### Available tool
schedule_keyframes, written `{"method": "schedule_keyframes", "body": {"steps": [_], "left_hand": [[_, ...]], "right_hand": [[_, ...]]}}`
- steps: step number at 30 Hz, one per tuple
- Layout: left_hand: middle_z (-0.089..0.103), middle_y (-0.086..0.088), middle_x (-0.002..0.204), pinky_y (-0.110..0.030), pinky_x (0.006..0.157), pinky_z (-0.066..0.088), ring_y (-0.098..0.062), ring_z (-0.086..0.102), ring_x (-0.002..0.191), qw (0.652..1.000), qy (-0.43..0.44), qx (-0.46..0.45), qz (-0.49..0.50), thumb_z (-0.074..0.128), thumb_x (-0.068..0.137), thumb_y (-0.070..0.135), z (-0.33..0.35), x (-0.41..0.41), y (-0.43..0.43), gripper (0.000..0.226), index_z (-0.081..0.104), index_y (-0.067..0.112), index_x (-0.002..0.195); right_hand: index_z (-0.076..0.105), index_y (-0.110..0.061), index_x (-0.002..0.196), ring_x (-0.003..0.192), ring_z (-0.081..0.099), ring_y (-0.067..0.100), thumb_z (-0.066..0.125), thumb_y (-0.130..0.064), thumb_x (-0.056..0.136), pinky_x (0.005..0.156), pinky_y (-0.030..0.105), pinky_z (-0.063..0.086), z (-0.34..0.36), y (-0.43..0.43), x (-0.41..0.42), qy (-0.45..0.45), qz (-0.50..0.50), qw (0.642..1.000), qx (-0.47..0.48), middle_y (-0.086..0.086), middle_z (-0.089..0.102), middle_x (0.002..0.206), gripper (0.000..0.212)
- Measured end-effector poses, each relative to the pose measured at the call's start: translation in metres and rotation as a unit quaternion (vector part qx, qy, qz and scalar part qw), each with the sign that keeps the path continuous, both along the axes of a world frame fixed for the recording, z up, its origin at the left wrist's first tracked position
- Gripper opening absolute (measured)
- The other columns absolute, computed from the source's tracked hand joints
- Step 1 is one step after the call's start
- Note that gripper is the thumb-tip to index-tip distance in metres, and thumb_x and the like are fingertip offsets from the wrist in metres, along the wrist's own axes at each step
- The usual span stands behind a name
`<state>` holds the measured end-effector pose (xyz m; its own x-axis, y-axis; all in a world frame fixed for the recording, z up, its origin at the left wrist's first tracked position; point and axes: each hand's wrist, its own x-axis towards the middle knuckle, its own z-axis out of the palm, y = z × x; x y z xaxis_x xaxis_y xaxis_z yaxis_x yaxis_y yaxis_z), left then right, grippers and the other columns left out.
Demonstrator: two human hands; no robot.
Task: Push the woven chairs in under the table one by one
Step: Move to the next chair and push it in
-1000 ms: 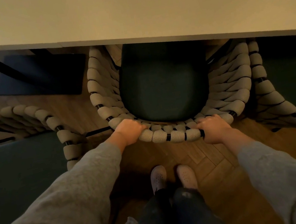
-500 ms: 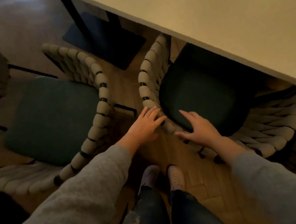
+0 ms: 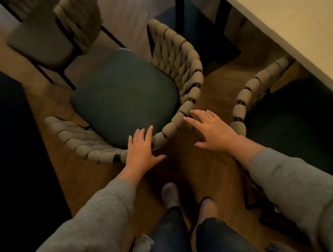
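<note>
A woven chair (image 3: 182, 63) with a dark green seat cushion (image 3: 124, 93) stands out on the floor, left of the pale table (image 3: 286, 10), its rope back curving toward me. My left hand (image 3: 142, 147) hovers open over the back rim, fingers spread. My right hand (image 3: 212, 128) is open just right of that rim, fingertips near it. Another woven chair (image 3: 249, 92) sits at the right, its seat partly under the table edge.
A third woven chair (image 3: 71, 19) stands at the top left. A black table leg (image 3: 180, 0) and its dark base plate rise behind the middle chair. A dark rug or furniture block (image 3: 1, 139) fills the left side. My feet stand on wood flooring.
Both hands let go of the right chair, which now sits under the table. My view swung left and both open hands moved over to the back of the chair beside it.
</note>
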<state>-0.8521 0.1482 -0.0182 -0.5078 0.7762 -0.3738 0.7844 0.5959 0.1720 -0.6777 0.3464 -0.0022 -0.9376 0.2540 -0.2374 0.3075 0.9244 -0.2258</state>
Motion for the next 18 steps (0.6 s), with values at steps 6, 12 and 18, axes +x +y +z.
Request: {"method": "schedule_keyframes", "body": {"steps": [6,12,18], "left_hand": [[0.055,-0.004,0.130,-0.041,0.096,0.046,-0.025,0.053,0.118,0.997,-0.040,-0.060,-0.015,0.070,0.076,0.055,-0.021,-0.037,-0.013,0.087,0.030,0.023,0.146],[0.067,0.000,0.107,-0.035,0.079,0.052,-0.023,0.065,0.095,0.999,-0.046,-0.006,-0.026,0.064,0.081,0.041,-0.031,-0.042,-0.015,0.051,0.052,0.024,0.128],[0.069,0.000,0.099,-0.034,0.072,0.055,-0.021,0.066,0.085,0.998,-0.027,0.019,-0.057,0.058,0.085,0.042,-0.038,-0.046,-0.019,0.040,0.056,0.023,0.119]], "right_hand": [[0.015,-0.023,0.154,0.148,0.009,0.030,0.071,-0.031,0.082,0.120,0.049,0.005,-0.011,0.022,-0.069,-0.115,0.095,0.984,0.093,0.011,0.018,0.159,0.091],[0.034,-0.028,0.146,0.142,0.029,0.026,0.062,-0.022,0.089,0.119,0.054,0.009,-0.022,0.050,-0.111,-0.191,0.133,0.964,0.129,0.005,0.043,0.147,0.064],[0.048,-0.036,0.136,0.140,0.034,0.022,0.062,-0.025,0.088,0.119,0.054,0.005,-0.023,0.099,-0.138,-0.258,0.200,0.923,0.202,-0.005,0.051,0.140,0.051]]}}
